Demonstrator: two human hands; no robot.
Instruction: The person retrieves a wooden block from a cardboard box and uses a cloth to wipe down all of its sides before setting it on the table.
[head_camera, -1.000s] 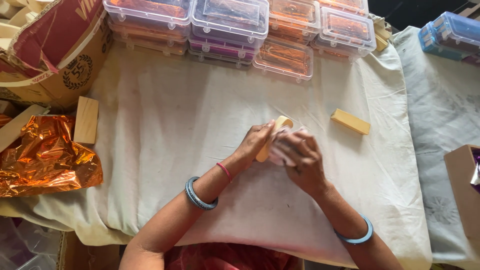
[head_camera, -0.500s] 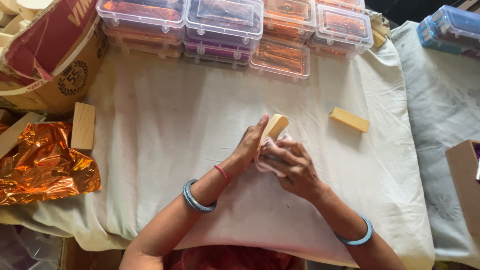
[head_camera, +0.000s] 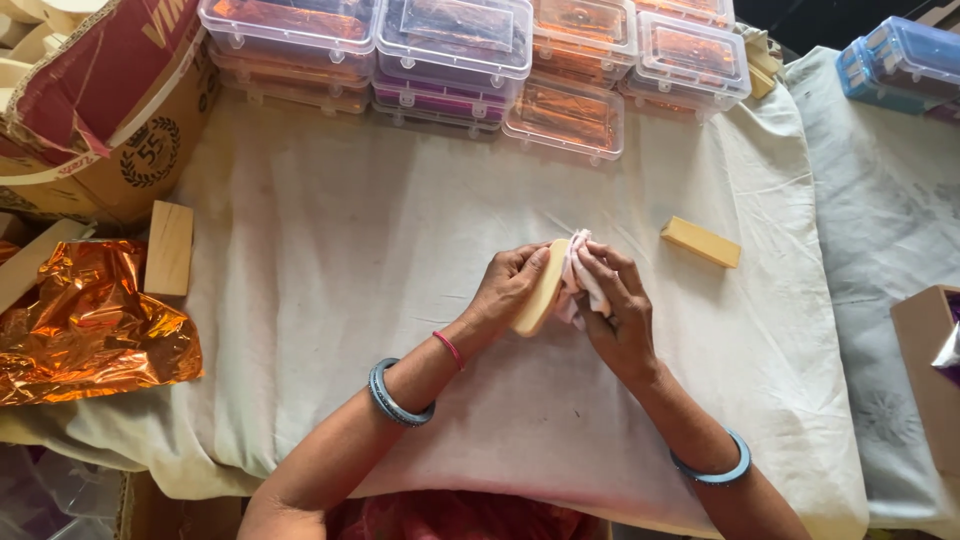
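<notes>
Two hands clasp things: left (head_camera: 508, 287) a pale block (head_camera: 541, 288); right (head_camera: 612, 305) a pink cloth (head_camera: 580, 278).

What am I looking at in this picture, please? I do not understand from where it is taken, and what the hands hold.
A camera on a person's head looks down at their own two bare hands over a white cloth on a table. The left hand holds a pale wooden block; the right hand presses a small pink cloth against it. Another block lies to the right, and one more on the left, beside crumpled orange foil. Clear plastic boxes stand at the far edge, with a cardboard box at the far left.
</notes>
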